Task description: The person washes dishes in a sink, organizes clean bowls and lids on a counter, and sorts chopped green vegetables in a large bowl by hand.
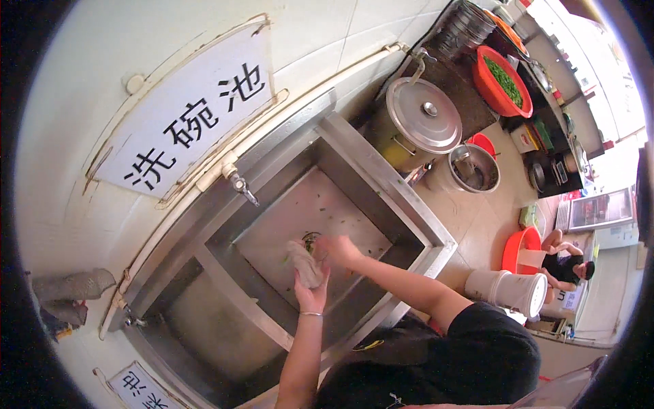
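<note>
A wet, greyish-beige cloth (305, 266) is bunched in my left hand (311, 292), which wears a bracelet at the wrist, over a stainless steel sink basin (281, 204). My right hand (341, 251), blurred, is beside the cloth's upper right side; its fingers are not clear, so its grip cannot be told. Behind the cloth lies the drain (311, 237), partly hidden, with green scraps at it. Small leaf bits are scattered over the basin floor. A metal tap (244, 189) on the wall pipe points over the basin's edge.
A second basin (219, 327) holding cloudy water adjoins at lower left. Beyond the sink's right rim stand a large lidded steel pot (424, 115), a bucket (472, 168) and a red tub of chopped greens (503, 82). White buckets (511, 291) and a seated person (567, 260) are further right.
</note>
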The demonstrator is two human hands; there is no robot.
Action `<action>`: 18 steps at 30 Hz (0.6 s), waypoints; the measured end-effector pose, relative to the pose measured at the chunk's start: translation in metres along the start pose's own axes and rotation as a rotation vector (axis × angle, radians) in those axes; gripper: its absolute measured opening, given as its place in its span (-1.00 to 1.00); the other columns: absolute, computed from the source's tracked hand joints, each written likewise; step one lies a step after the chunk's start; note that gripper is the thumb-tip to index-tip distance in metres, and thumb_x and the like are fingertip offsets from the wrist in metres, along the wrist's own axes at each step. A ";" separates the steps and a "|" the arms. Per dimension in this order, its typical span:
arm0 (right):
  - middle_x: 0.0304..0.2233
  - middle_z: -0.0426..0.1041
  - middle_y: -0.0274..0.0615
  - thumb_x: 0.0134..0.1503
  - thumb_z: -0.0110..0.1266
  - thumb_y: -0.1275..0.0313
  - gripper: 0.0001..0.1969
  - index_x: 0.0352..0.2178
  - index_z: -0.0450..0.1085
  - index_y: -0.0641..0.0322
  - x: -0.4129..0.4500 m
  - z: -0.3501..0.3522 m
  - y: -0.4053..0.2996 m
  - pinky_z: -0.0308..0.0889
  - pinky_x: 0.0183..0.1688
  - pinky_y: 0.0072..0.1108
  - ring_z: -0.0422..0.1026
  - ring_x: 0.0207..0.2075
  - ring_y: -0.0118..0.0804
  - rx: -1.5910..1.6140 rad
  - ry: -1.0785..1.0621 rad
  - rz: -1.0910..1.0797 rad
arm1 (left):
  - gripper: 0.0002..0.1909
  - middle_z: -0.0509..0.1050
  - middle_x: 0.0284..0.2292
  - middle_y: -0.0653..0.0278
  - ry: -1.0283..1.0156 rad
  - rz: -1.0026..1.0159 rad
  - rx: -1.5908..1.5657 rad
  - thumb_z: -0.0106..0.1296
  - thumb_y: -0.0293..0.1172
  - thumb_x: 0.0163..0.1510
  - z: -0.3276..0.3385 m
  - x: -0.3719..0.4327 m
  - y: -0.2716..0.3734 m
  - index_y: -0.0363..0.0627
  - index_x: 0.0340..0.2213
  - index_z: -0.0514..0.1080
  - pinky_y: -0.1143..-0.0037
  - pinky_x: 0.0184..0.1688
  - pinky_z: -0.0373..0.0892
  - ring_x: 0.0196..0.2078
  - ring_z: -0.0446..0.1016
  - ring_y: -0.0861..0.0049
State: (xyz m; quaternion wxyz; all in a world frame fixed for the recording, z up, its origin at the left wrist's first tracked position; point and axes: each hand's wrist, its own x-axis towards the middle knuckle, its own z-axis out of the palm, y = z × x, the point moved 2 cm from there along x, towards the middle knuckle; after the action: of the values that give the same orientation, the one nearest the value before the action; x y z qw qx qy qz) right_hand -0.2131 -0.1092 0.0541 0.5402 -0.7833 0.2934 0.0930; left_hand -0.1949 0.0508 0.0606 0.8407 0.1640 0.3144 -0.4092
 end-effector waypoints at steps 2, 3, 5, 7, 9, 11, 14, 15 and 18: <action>-0.49 0.45 -0.14 0.14 -0.06 0.24 -0.69 -0.32 0.39 0.35 0.008 -0.021 -0.038 0.35 -0.37 -0.39 0.43 -0.45 -0.27 0.400 0.148 -0.002 | -0.68 0.35 -0.11 0.19 0.044 0.021 -0.054 -0.27 -0.20 0.19 -0.010 0.006 0.004 -0.11 -0.13 0.29 0.18 0.06 0.23 0.01 0.29 0.23; -0.48 0.45 -0.17 0.14 -0.04 0.28 -0.73 -0.31 0.38 0.32 0.007 -0.044 -0.077 0.35 -0.37 -0.42 0.42 -0.44 -0.30 0.687 0.189 0.099 | -0.71 0.38 -0.15 0.17 0.092 0.010 -0.095 -0.21 -0.24 0.17 -0.015 0.009 0.003 -0.17 -0.18 0.30 0.16 0.07 0.23 -0.02 0.31 0.16; -0.46 0.43 -0.25 0.14 -0.06 0.29 -0.75 -0.29 0.35 0.28 0.018 -0.085 -0.102 0.36 -0.39 -0.49 0.43 -0.41 -0.36 0.558 0.205 -0.034 | -0.73 0.39 -0.18 0.19 0.071 -0.015 0.044 -0.22 -0.22 0.18 0.026 0.001 -0.005 -0.13 -0.22 0.33 0.17 0.06 0.24 -0.02 0.32 0.19; -0.42 0.41 -0.27 0.16 -0.09 0.28 -0.75 -0.27 0.35 0.24 0.045 -0.122 -0.117 0.35 -0.40 -0.54 0.41 -0.39 -0.41 0.414 0.348 -0.324 | -0.72 0.40 -0.18 0.20 -0.254 -0.082 0.137 -0.22 -0.16 0.19 0.067 -0.011 -0.008 -0.07 -0.23 0.33 0.17 0.05 0.25 -0.03 0.34 0.24; -0.37 0.40 -0.26 0.17 -0.13 0.29 -0.76 -0.24 0.34 0.21 0.067 -0.159 -0.151 0.36 -0.36 -0.55 0.40 -0.34 -0.40 0.794 0.348 -0.276 | -0.71 0.40 -0.15 0.22 -0.322 -0.060 0.159 -0.19 -0.11 0.18 0.080 -0.020 -0.003 -0.03 -0.22 0.33 0.20 0.05 0.25 -0.04 0.35 0.28; -0.34 0.38 -0.24 0.16 -0.14 0.31 -0.77 -0.22 0.32 0.18 0.088 -0.196 -0.178 0.34 -0.28 -0.59 0.39 -0.33 -0.36 0.914 0.368 -0.315 | -0.71 0.39 -0.13 0.23 -0.295 -0.004 0.265 -0.16 -0.10 0.16 0.073 -0.024 0.005 -0.01 -0.21 0.33 0.24 0.04 0.26 -0.05 0.37 0.31; -0.27 0.37 -0.27 0.10 -0.11 0.29 -0.74 -0.18 0.31 0.08 0.130 -0.210 -0.173 0.26 -0.11 -0.33 0.36 -0.23 -0.20 0.360 0.445 -0.224 | -0.70 0.38 -0.12 0.24 -0.174 0.021 0.299 -0.13 -0.11 0.15 0.025 -0.034 0.010 -0.02 -0.19 0.32 0.26 0.03 0.26 -0.04 0.34 0.32; -0.17 0.35 -0.28 0.05 -0.06 0.24 -0.69 -0.14 0.31 -0.02 0.143 -0.202 -0.164 0.18 0.00 -0.18 0.34 -0.13 -0.10 -0.212 0.443 -0.116 | -0.69 0.37 -0.13 0.24 -0.077 0.055 0.302 -0.12 -0.11 0.14 0.008 -0.040 0.013 -0.03 -0.19 0.32 0.27 0.02 0.26 -0.04 0.33 0.33; 0.12 0.14 -0.43 0.02 -0.07 0.10 -0.57 -0.04 0.28 -0.23 0.175 -0.196 -0.061 -0.04 0.11 0.01 0.06 0.15 -0.19 -1.361 0.362 -0.575 | -0.68 0.36 -0.12 0.22 0.084 0.008 0.336 -0.11 -0.16 0.13 -0.025 -0.059 0.005 -0.04 -0.15 0.28 0.28 0.02 0.25 -0.07 0.34 0.31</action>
State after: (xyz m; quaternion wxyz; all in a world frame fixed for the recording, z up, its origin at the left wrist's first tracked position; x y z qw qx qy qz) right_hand -0.0702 -0.3336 0.0993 -0.1157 -0.9923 0.0398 -0.0208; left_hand -0.2280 0.1018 0.0809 0.7893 0.3204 0.2755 -0.4455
